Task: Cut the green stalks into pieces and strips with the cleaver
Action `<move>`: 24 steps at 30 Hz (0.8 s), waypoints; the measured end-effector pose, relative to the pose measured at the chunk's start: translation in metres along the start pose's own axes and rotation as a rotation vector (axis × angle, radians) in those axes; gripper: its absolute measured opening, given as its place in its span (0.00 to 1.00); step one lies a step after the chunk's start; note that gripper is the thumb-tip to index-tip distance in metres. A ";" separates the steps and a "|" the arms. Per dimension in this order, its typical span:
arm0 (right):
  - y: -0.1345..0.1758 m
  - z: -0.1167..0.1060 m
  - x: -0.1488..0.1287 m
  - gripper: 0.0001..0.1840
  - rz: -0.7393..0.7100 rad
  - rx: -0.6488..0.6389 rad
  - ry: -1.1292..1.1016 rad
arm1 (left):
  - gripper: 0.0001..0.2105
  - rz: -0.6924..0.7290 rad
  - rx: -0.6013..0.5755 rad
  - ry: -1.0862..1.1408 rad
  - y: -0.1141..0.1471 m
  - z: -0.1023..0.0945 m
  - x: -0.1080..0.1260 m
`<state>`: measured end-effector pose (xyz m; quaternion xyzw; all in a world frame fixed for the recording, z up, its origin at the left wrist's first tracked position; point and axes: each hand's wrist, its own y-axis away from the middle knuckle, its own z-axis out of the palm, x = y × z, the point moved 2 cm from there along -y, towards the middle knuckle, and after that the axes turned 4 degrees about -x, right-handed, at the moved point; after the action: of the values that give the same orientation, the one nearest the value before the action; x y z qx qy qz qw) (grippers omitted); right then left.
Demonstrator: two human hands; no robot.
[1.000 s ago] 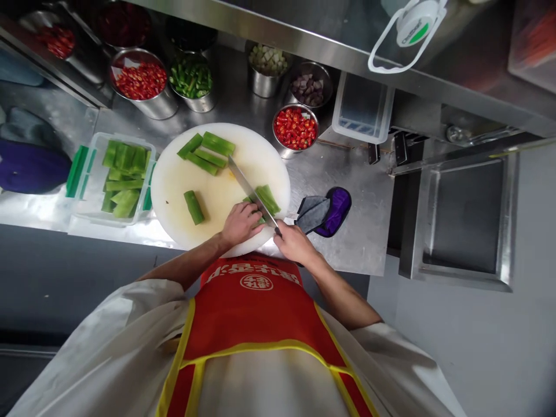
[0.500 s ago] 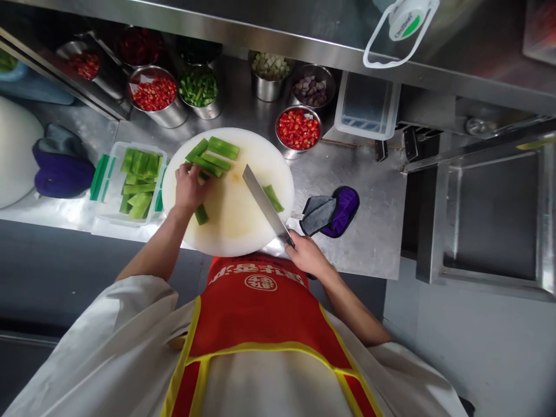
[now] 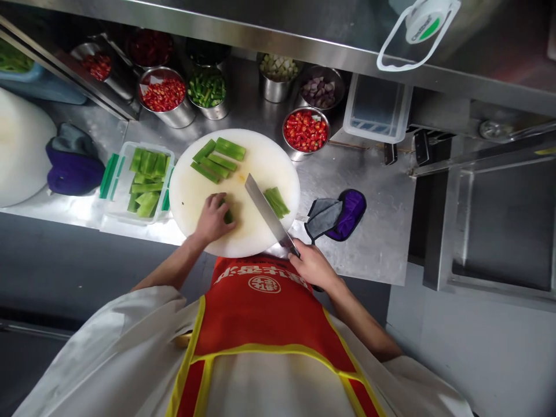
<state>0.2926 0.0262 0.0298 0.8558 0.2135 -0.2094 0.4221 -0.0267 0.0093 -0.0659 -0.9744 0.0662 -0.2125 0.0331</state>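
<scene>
On the round white cutting board (image 3: 197, 202), my left hand (image 3: 212, 220) has its fingers curled over a piece of green vegetable (image 3: 228, 215), mostly hidden beneath them. My right hand (image 3: 313, 263) grips the handle of a broad kitchen knife (image 3: 269, 213), its blade slanting up and left across the board. Right of the blade lie thin green slices (image 3: 277, 202). Several thick green strips (image 3: 230, 149) rest at the board's upper left. More cut green pieces (image 3: 147, 165) fill part of a clear plastic container (image 3: 119, 200) beside the board.
Metal pots of chopped red chillies (image 3: 163, 94), green chillies (image 3: 207, 90) and diced red pepper (image 3: 306, 131) stand behind the board. A purple and grey cloth pouch (image 3: 350, 214) lies to the right, another (image 3: 75, 168) at far left. A steel shelf edge (image 3: 278, 43) runs overhead.
My left hand has moved down and right from the upper strips to the lone green piece, which now sits further right under the fingers. The knife stays in my right hand.
</scene>
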 end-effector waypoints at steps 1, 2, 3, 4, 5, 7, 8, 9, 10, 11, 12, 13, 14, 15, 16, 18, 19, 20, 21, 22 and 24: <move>0.000 -0.001 0.000 0.17 0.000 0.006 0.007 | 0.25 -0.016 0.039 0.019 -0.007 0.011 0.017; 0.000 -0.002 -0.001 0.19 0.003 0.012 0.019 | 0.27 -0.036 0.078 0.041 -0.013 0.021 0.033; 0.001 -0.003 -0.001 0.20 0.006 0.017 0.030 | 0.29 -0.052 0.116 0.066 -0.018 0.029 0.047; 0.002 -0.003 -0.002 0.20 0.008 0.021 0.039 | 0.32 -0.050 0.145 0.098 -0.021 0.035 0.059; 0.003 -0.003 -0.002 0.21 0.009 0.022 0.043 | 0.34 -0.035 0.163 0.132 -0.023 0.038 0.066; 0.004 -0.003 -0.003 0.20 0.013 0.017 0.045 | 0.34 0.028 0.165 0.186 -0.021 0.038 0.068; 0.005 -0.003 -0.003 0.19 0.017 0.012 0.048 | 0.31 0.073 0.150 0.201 -0.018 0.034 0.064; 0.004 -0.002 -0.004 0.19 0.022 0.006 0.054 | 0.27 0.126 0.130 0.206 -0.015 0.030 0.057; 0.004 -0.002 -0.005 0.19 0.027 0.000 0.064 | 0.22 0.185 0.107 0.206 -0.012 0.026 0.050; 0.003 -0.001 -0.006 0.18 0.030 -0.003 0.077 | 0.18 0.250 0.082 0.203 -0.011 0.022 0.044; 0.002 -0.001 -0.007 0.19 0.028 -0.004 0.090 | 0.15 0.315 0.061 0.201 -0.010 0.019 0.038; 0.001 -0.001 -0.009 0.19 0.022 -0.003 0.101 | 0.14 0.373 0.047 0.200 -0.011 0.018 0.035; 0.001 -0.001 -0.011 0.19 0.013 -0.004 0.108 | 0.13 0.417 0.041 0.201 -0.013 0.017 0.033; 0.002 -0.001 -0.012 0.19 0.002 -0.006 0.111 | 0.12 0.445 0.040 0.204 -0.016 0.018 0.032; 0.003 -0.001 -0.014 0.19 -0.005 -0.008 0.113 | 0.12 0.461 0.040 0.208 -0.020 0.019 0.031; 0.008 -0.003 -0.016 0.19 -0.009 -0.014 0.113 | 0.12 0.468 0.033 0.219 -0.028 0.023 0.032; 0.011 -0.004 -0.017 0.19 -0.005 -0.016 0.114 | 0.12 0.467 0.025 0.226 -0.030 0.024 0.032; 0.015 -0.006 -0.019 0.19 0.001 -0.017 0.116 | 0.12 0.467 0.016 0.233 -0.033 0.025 0.031; 0.018 -0.007 -0.020 0.19 0.008 -0.020 0.120 | 0.12 0.467 0.007 0.239 -0.034 0.026 0.031; 0.021 -0.008 -0.022 0.19 0.015 -0.022 0.125 | 0.13 0.467 -0.002 0.246 -0.035 0.026 0.030; 0.023 -0.009 -0.026 0.20 0.022 -0.027 0.141 | 0.13 0.461 -0.021 0.259 -0.036 0.025 0.029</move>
<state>0.2851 0.0159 0.0631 0.8651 0.2359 -0.1411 0.4197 0.0140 0.0416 -0.0738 -0.8984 0.2926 -0.3215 0.0617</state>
